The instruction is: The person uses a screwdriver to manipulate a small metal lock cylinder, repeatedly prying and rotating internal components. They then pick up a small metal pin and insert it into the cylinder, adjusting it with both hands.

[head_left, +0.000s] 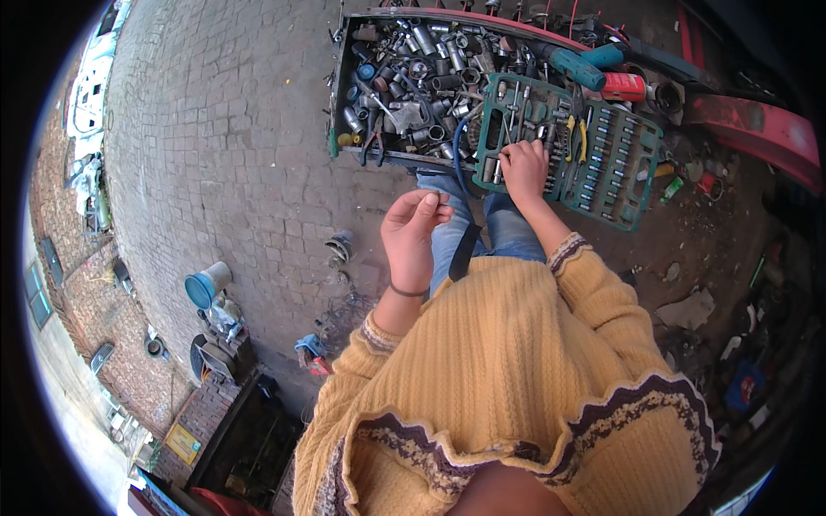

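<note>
My right hand (523, 168) reaches into an open green socket-set case (613, 163) and its fingers rest on the sockets and bits in the left half. What it grips, if anything, is hidden under the fingers. My left hand (411, 234) is raised in front of my chest, fingers curled with thumb and forefinger pinched around a small thin metal piece (433, 199). The case lies on the edge of a red tool tray (447, 15) filled with several loose steel sockets (422, 69) and pliers. I wear a yellow knitted sweater and blue jeans.
A teal power drill (575, 67) and a red can (624, 86) lie at the tray's back right. A red metal bar (748, 129) runs on the right. On the brick paving to the left stand a blue funnel-like container (205, 285) and scattered parts.
</note>
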The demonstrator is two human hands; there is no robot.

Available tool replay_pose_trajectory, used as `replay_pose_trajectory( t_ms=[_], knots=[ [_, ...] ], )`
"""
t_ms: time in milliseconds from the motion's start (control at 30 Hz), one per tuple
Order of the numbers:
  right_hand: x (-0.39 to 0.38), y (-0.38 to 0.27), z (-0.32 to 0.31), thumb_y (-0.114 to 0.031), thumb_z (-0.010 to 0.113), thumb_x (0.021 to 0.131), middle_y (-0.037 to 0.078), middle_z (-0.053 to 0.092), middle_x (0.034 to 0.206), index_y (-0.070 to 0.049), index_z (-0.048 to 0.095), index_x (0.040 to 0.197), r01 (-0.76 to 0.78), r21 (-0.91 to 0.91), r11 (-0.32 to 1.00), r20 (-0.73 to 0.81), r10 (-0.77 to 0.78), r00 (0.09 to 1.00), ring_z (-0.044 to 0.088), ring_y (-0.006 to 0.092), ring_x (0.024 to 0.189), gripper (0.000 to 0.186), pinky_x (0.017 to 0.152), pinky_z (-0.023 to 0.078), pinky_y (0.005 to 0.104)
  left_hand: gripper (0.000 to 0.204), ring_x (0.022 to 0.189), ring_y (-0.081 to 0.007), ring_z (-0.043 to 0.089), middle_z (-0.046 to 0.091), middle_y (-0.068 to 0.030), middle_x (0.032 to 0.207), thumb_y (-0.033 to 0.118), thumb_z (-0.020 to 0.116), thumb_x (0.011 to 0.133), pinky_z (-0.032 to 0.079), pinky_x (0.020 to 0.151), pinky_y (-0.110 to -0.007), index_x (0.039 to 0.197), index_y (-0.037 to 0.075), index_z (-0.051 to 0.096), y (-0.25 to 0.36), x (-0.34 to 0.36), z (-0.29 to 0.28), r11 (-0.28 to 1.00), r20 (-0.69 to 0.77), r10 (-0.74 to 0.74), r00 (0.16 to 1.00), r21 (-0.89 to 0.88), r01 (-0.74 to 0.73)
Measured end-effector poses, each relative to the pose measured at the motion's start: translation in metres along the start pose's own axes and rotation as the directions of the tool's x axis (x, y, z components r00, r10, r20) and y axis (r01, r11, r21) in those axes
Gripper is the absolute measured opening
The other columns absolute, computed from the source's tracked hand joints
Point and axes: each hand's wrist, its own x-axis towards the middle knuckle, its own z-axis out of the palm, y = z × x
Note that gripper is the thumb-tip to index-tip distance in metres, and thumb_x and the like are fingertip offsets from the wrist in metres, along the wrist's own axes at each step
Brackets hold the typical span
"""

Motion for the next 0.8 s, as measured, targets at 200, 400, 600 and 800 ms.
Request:
replay_pose_trajectory(
  t_ms=[200, 400, 600, 800],
  knots=[
    [0.002, -0.002, -0.001, -0.017, 0.073, 0.079, 0.004, 0.063, 0.084, -0.011, 0.067, 0.076, -0.005, 0.054, 0.999, -0.055, 0.008, 0.998, 0.054, 0.027, 0.094, 0.009, 0.083, 0.044, 0.0421, 0.012, 0.075, -0.0131, 0.066, 0.072, -0.0108, 0.095, 0.009, 0.067, 0.094, 0.053, 0.07, -0.025, 0.101, -0.001, 0.068, 0.001, -0.001, 0.003, 0.998, 0.013, -0.059, 0.998, 0.023, 0.059],
    [0.0, -0.012, -0.045, -0.012, 0.07, 0.081, 0.002, 0.06, 0.074, -0.006, 0.067, 0.078, -0.144, 0.379, 0.914, 0.032, 0.142, 0.989, 0.054, 0.0196, 0.078, 0.007, 0.078, 0.045, 0.0347, 0.014, 0.073, -0.0111, 0.065, 0.072, -0.0088, 0.095, 0.011, 0.07, 0.093, 0.05, 0.064, -0.023, 0.1, -0.001, 0.07, -0.001, 0.0, 0.013, 0.988, 0.009, -0.104, 0.995, 0.114, 0.102],
    [-0.018, -0.035, -0.114, -0.011, 0.064, 0.095, -0.006, 0.057, 0.084, -0.003, 0.063, 0.094, -0.397, 0.837, 0.377, 0.385, 0.109, 0.916, 0.048, 0.0014, 0.076, 0.007, 0.069, 0.041, 0.0194, 0.011, 0.067, -0.0064, 0.061, 0.07, -0.0003, 0.082, 0.009, 0.072, 0.091, 0.046, 0.058, -0.02, 0.098, 0.001, 0.073, -0.013, 0.006, 0.041, 0.982, 0.091, -0.041, 0.995, 0.189, 0.023],
    [-0.035, -0.058, -0.162, -0.007, 0.065, 0.093, -0.006, 0.057, 0.083, -0.003, 0.06, 0.093, -0.338, 0.87, 0.358, 0.344, 0.05, 0.938, 0.049, 0.0007, 0.075, 0.006, 0.066, 0.041, 0.0184, 0.011, 0.065, -0.0064, 0.058, 0.068, -0.0011, 0.079, 0.006, 0.072, 0.089, 0.045, 0.057, -0.02, 0.098, 0.0, 0.073, -0.019, -0.002, 0.063, 0.984, 0.13, 0.006, 0.992, 0.175, -0.029]
  ],
)
